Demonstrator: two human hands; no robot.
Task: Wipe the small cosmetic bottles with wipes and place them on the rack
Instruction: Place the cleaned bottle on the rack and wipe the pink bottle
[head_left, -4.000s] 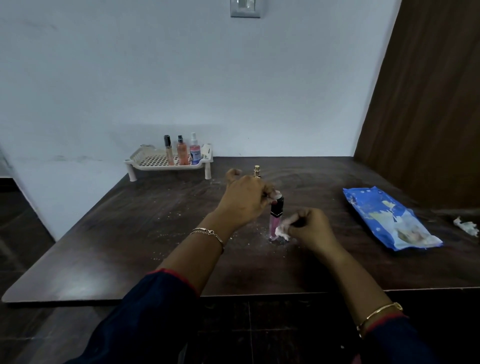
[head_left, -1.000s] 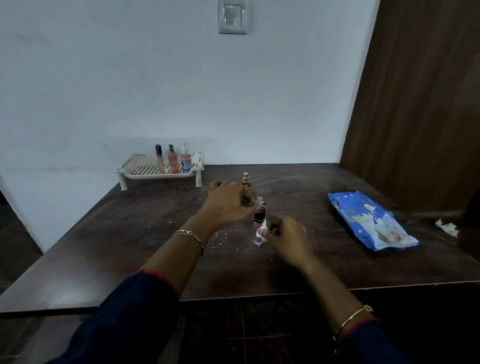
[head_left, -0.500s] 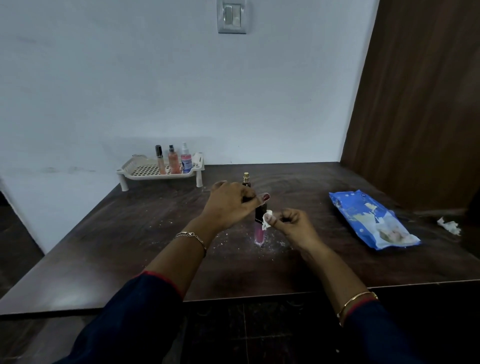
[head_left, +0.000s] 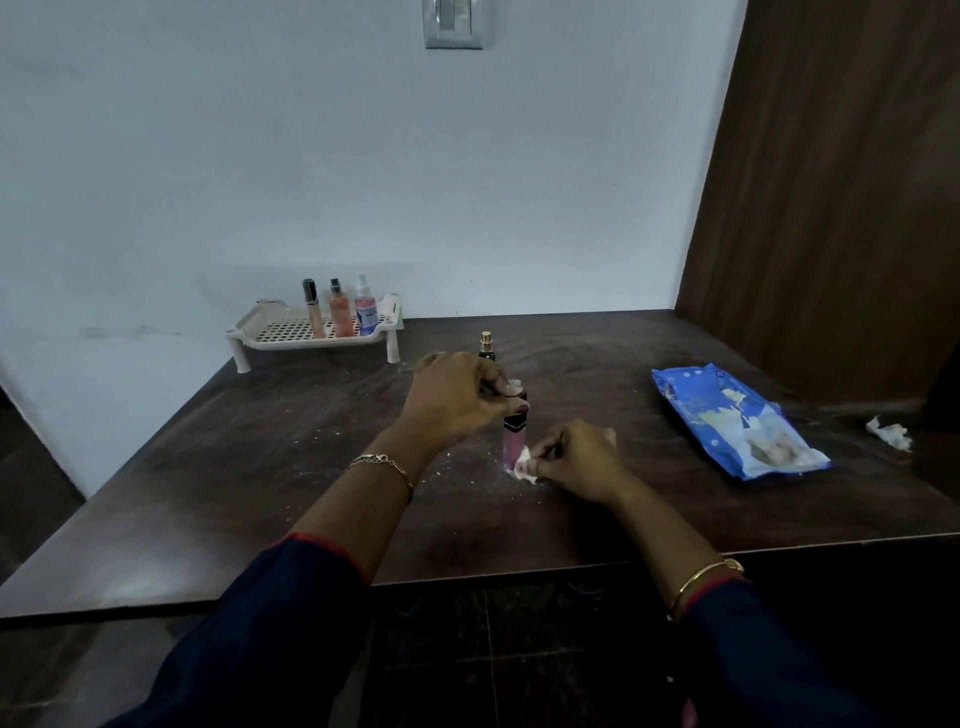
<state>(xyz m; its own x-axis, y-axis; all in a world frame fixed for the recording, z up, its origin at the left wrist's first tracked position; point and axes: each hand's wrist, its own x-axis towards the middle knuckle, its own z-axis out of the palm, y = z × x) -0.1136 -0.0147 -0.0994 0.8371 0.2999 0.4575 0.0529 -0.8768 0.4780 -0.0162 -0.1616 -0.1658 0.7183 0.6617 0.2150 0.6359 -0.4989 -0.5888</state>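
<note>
A small pink bottle (head_left: 514, 441) with a black cap stands upright on the dark table (head_left: 260, 467) in the middle. My left hand (head_left: 457, 400) pinches its cap from above. My right hand (head_left: 576, 460) grips a crumpled white wipe (head_left: 523, 462) against the bottle's lower part. Behind my left hand a dark bottle with a gold top (head_left: 487, 347) stands partly hidden. The cream perforated rack (head_left: 291, 332) at the back left carries three small bottles (head_left: 340, 314).
A blue pack of wipes (head_left: 727, 415) lies on the table at the right. A used scrap of wipe (head_left: 889, 432) lies near the right edge. A brown wooden panel (head_left: 831, 182) rises at the right. White crumbs speckle the table around the bottle.
My right hand has slid the wipe down from near the cap to the bottle's base. My left hand keeps hold of the cap.
</note>
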